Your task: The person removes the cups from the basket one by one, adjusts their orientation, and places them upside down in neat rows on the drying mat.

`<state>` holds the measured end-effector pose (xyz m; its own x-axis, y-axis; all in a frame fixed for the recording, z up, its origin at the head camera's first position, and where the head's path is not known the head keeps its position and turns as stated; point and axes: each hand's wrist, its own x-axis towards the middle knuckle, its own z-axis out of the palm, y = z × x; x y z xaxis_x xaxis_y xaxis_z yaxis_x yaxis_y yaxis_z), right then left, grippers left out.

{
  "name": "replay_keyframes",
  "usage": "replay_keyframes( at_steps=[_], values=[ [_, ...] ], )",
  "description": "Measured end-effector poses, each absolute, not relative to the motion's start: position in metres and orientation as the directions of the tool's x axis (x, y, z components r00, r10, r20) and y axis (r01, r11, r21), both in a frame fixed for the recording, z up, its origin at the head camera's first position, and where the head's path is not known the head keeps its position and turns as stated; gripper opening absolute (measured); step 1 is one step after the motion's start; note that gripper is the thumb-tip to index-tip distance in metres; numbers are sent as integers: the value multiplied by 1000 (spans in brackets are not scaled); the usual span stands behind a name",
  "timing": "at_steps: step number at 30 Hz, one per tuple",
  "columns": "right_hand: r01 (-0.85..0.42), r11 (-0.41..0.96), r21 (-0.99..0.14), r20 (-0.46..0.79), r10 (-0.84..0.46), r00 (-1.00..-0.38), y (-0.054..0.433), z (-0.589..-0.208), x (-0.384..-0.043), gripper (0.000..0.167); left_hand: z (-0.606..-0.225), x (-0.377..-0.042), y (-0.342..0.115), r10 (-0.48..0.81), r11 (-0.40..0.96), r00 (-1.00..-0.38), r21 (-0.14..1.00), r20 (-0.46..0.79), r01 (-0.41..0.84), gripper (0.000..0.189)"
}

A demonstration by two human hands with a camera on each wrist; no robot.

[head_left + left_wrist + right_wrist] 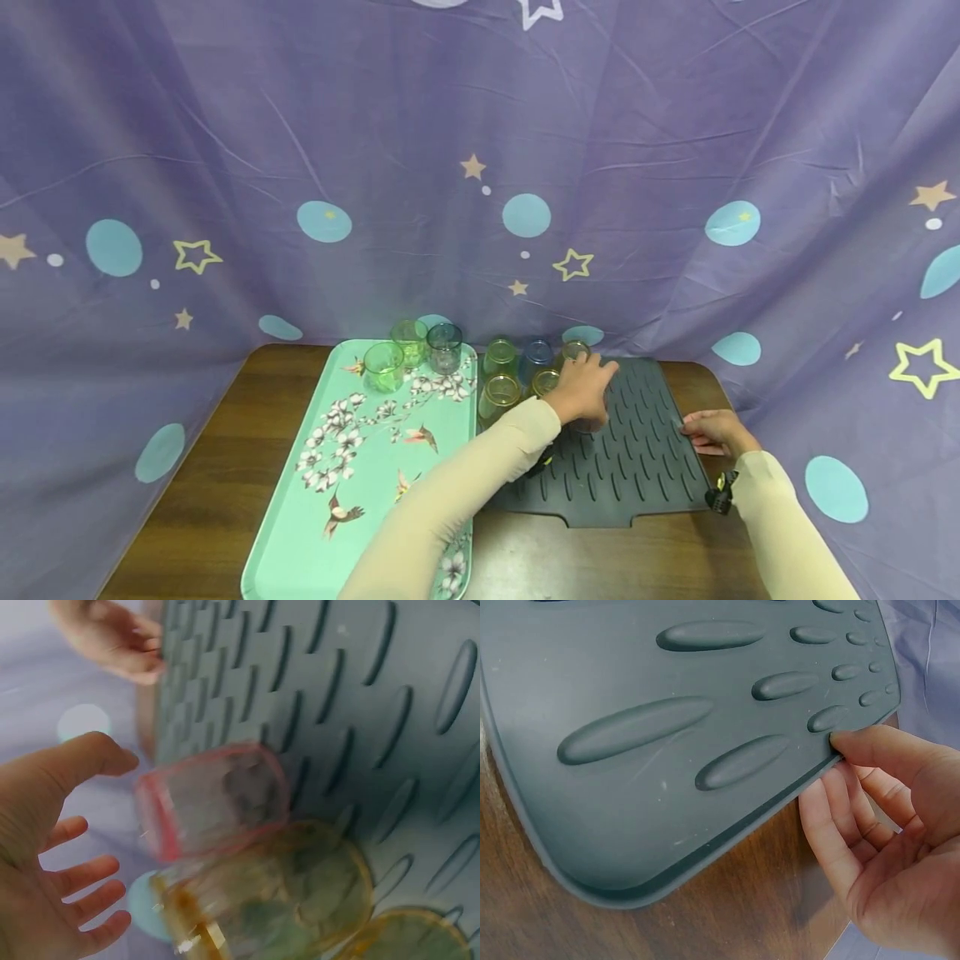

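My left hand (pixel 587 388) is over the glasses on the dark drying mat (pixel 637 454), its fingers spread. In the left wrist view, a pink-tinted glass (pixel 214 802) stands close to that hand, with a gap between them. Beside the pink glass is an amber glass (pixel 262 892), and the two look near or touching. At the mat's right edge my right hand (pixel 716 432) pinches the rim, thumb on top and fingers below, as the right wrist view shows. Farther left on the mat are a green glass (pixel 500 358), a blue glass (pixel 537 358) and more amber glasses (pixel 500 398).
Left of the mat lies a mint tray (pixel 300 508) printed with flowers and birds. Two green glasses (pixel 384 367) and a dark grey glass (pixel 445 350) stand at its back. Brown wooden table (pixel 202 467) surrounds both, and a purple curtain (pixel 405 167) hangs behind.
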<state>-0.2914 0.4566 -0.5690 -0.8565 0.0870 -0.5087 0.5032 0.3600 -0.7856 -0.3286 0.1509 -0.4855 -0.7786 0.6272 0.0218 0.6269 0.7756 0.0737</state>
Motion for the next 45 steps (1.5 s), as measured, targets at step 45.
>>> replay_keyframes(
  at_steps=[45],
  values=[
    [502,345,-793,-522,39,-852,456,-563,-291,9,-506,-355,-181,-124,264,-989,963,86,51,87]
  ],
)
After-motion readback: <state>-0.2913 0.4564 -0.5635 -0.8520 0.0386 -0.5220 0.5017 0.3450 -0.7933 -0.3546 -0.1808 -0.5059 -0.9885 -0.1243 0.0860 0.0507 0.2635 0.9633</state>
